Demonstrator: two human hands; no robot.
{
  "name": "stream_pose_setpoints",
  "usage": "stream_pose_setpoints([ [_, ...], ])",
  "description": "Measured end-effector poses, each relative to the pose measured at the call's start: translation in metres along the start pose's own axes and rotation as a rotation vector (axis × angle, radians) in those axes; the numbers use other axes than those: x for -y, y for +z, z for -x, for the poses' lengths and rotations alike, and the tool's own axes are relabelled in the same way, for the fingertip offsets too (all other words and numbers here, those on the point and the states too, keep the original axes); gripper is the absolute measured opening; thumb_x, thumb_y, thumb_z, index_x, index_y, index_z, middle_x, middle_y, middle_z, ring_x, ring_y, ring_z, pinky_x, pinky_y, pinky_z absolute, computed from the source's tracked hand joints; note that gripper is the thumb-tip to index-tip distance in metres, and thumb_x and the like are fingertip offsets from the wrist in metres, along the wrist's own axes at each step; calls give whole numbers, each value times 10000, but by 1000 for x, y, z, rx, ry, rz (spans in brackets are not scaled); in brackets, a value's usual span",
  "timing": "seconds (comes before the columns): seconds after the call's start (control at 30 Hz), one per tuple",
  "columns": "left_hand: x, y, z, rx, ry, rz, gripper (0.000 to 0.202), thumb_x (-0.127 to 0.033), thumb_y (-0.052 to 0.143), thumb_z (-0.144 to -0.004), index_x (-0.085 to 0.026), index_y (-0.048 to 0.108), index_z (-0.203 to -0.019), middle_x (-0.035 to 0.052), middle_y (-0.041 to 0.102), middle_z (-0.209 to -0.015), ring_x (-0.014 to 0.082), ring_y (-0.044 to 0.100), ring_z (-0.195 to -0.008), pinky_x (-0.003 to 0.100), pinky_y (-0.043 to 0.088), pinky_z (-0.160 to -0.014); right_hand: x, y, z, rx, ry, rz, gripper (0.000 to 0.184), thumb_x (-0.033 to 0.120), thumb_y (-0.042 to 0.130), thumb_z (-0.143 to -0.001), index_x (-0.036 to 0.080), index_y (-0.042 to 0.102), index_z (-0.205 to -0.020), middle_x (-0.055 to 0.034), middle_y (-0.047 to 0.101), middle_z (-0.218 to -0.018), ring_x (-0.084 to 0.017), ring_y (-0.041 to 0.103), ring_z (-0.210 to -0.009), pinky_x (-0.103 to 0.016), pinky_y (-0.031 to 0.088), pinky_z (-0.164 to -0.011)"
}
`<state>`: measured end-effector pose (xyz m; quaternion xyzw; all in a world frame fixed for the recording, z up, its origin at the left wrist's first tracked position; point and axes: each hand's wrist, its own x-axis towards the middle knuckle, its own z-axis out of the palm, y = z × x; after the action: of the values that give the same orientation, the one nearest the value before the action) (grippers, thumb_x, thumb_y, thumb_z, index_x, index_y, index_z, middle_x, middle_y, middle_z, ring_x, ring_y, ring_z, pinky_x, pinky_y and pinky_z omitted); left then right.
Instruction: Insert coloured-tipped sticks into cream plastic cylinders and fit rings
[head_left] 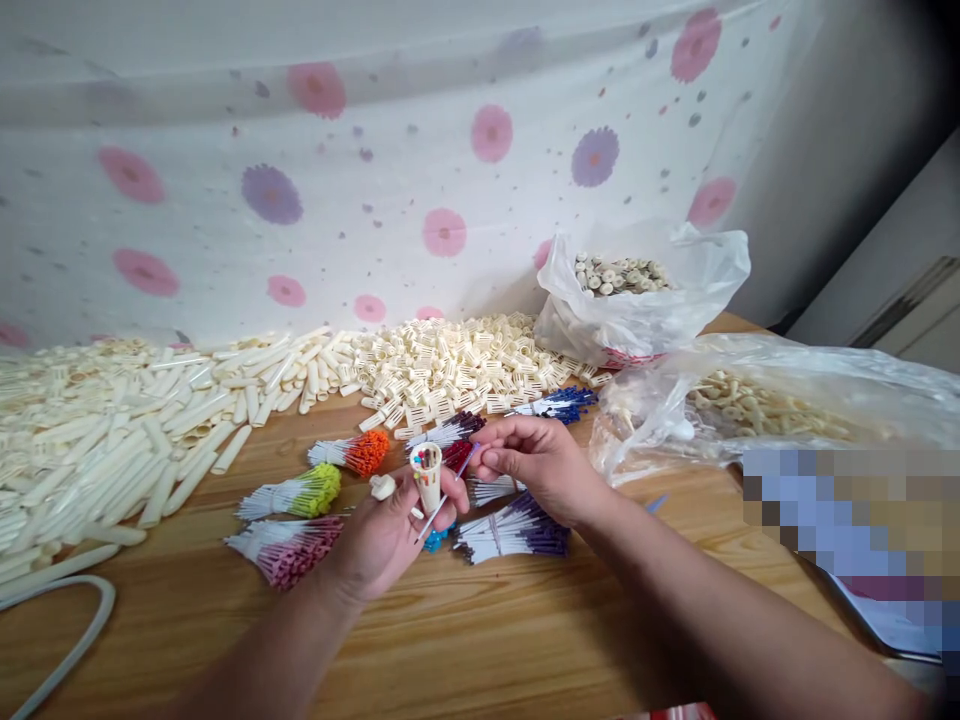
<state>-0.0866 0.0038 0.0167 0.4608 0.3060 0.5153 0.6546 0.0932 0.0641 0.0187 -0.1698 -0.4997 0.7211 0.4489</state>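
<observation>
My left hand [390, 535] is closed around a small cream tube [428, 478] held upright, with several coloured stick tips showing in its open top. My right hand [536, 462] pinches a thin white stick with a purple tip [448, 497], slanted toward the tube. Around both hands lie bundles of white sticks on the wooden table [480, 630]: an orange-tipped bundle [354, 453], a yellow-green one [296, 493], a pink one [289, 550], a purple one [514, 530] and a blue one [559, 404]. A small cream cap [382, 487] lies beside my left thumb.
A heap of long cream tubes [105, 430] covers the left of the table. Small slotted cream pieces [457, 365] are piled behind the bundles. Two clear plastic bags [637, 295] [757, 400] of cream parts sit at the right. A flowered cloth [375, 180] hangs behind. A grey cord [67, 640] curves at lower left.
</observation>
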Motion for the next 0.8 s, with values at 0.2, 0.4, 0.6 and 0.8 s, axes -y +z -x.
stream_pose_setpoints([
  [0.2, 1, 1, -1, 1, 3, 8, 416, -546, 647, -745, -151, 737, -839, 80, 666, -783, 112, 471, -583, 261, 341, -570, 0, 5, -1, -26, -36, 117, 173, 297, 777, -673, 162, 679, -720, 30, 652, -615, -71, 590, -569, -199, 489, -577],
  [0.4, 4, -2, 0, 13, -19, 75, 403, -524, 652, -755, -140, 733, -842, 85, 666, -792, 104, 477, -589, 260, 352, -586, 1, 5, 2, -103, -112, 204, 234, 297, 747, -706, 196, 717, -915, 10, 688, -729, -92, 609, -639, -245, 511, -649],
  [0.6, 6, -3, 1, 37, -12, 106, 389, -516, 655, -756, -146, 729, -851, 80, 665, -816, 119, 503, -625, 271, 364, -615, 4, 4, 4, -33, -94, 297, 154, 304, 714, -746, 165, 701, -813, 5, 664, -677, -94, 587, -616, -231, 484, -608],
  [0.8, 6, 2, 1, 71, -18, 104, 395, -529, 657, -747, -146, 725, -818, 79, 663, -750, 110, 474, -576, 262, 340, -581, 6, 5, 6, 149, -47, 197, 204, 325, 709, -768, 149, 609, -795, 8, 640, -688, -96, 584, -626, -242, 473, -623],
])
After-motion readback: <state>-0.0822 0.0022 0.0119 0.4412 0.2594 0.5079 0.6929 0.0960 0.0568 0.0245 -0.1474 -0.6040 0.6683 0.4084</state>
